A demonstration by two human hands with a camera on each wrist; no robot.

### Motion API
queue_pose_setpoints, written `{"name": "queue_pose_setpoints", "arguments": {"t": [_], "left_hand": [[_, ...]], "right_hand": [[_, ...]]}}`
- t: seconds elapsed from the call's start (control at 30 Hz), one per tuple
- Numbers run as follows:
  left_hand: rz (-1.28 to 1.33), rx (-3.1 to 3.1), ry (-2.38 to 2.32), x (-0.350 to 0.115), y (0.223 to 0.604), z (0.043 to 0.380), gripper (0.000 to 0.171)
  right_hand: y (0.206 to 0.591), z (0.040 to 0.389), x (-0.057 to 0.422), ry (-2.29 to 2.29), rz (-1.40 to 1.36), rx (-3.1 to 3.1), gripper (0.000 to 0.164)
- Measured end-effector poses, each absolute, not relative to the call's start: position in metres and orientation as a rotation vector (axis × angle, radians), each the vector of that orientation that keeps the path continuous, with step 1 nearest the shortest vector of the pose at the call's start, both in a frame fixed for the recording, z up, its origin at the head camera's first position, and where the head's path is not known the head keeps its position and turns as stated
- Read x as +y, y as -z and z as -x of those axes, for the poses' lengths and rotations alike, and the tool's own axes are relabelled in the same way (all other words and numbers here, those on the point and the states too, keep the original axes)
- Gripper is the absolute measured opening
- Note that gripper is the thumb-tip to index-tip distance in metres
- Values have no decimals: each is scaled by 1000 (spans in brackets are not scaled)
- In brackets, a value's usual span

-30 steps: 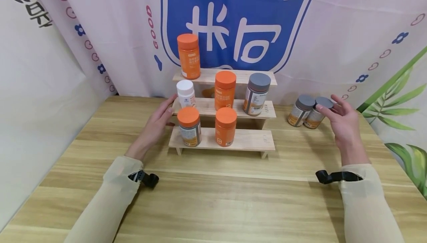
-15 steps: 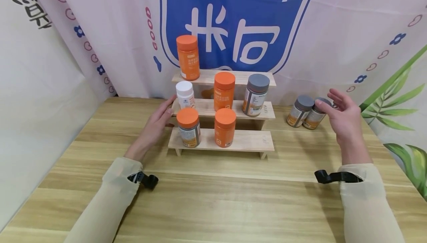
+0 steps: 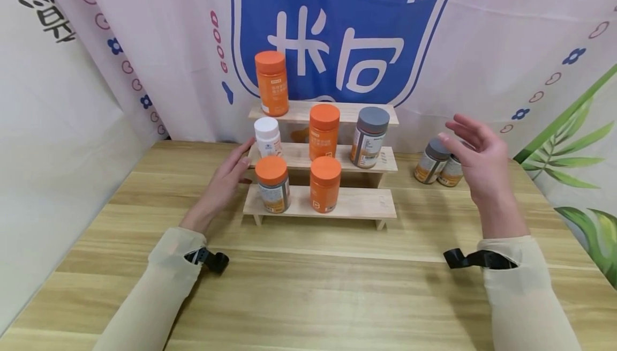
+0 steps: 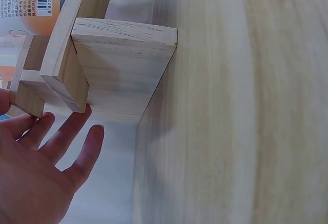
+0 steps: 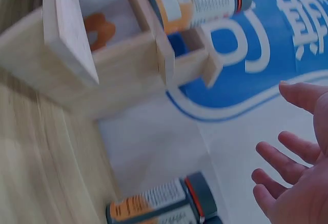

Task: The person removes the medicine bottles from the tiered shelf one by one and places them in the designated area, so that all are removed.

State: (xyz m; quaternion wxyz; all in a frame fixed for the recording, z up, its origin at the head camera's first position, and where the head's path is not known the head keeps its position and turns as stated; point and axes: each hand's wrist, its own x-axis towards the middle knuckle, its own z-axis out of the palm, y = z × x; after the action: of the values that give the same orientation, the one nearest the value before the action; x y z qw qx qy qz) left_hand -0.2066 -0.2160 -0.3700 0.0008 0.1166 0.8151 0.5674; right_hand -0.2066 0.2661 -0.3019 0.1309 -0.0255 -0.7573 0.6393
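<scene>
A stepped wooden stand (image 3: 366, 201) carries several jars. My left hand (image 3: 223, 186) is at its left end, fingers spread, with fingertips at the ends of the shelf boards in the left wrist view. Nearest to it is a white bottle (image 3: 268, 135) on the middle shelf. My right hand (image 3: 487, 166) holds nothing, fingers apart, in the air at the right. It overlaps two grey-lidded jars in the head view: a left jar (image 3: 431, 162) and a partly hidden right jar (image 3: 451, 173). They stand side by side on the table.
Orange jars stand on the top shelf (image 3: 272, 86), middle shelf (image 3: 324, 132) and bottom shelf (image 3: 325, 187). An orange-lidded grey jar (image 3: 273, 185) shares the bottom shelf. A grey-lidded jar (image 3: 370, 136) is on the middle shelf's right. A printed curtain (image 3: 193, 72) hangs behind the wooden table (image 3: 308, 286).
My right hand has come away from the right grey-lidded jar, rising and shifting left. The left hand stays at the stand, and the jars keep their places.
</scene>
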Motion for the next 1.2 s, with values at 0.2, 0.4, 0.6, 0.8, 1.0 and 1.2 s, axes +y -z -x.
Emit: {"name": "queue_pose_setpoints", "arguments": {"t": [0.2,0.4,0.6,0.8,1.0,1.2], "left_hand": [[-362,2556,-1784,-216,371,206,57],[-363,2557,-1788,-216,369,206,57],[-374,2558,-1790,-216,370,207,57],[-367,2562,-1786,-217,371,206,57],[-359,2550,-1790,-216,371,206,57],[-365,2552,-1785,-217,370,207,57]], "right_hand": [[297,204,249,-1860,-24,-2215,62],[285,203,235,-1791,-91,-2283,60],[267,201,219,-1781,-207,-2289,58],[248,202,195,-1710,-344,-2288,54],[231,202,178,-1651,-409,-2334,56],[219,204,162,-1613,-463,-2369,55]]}}
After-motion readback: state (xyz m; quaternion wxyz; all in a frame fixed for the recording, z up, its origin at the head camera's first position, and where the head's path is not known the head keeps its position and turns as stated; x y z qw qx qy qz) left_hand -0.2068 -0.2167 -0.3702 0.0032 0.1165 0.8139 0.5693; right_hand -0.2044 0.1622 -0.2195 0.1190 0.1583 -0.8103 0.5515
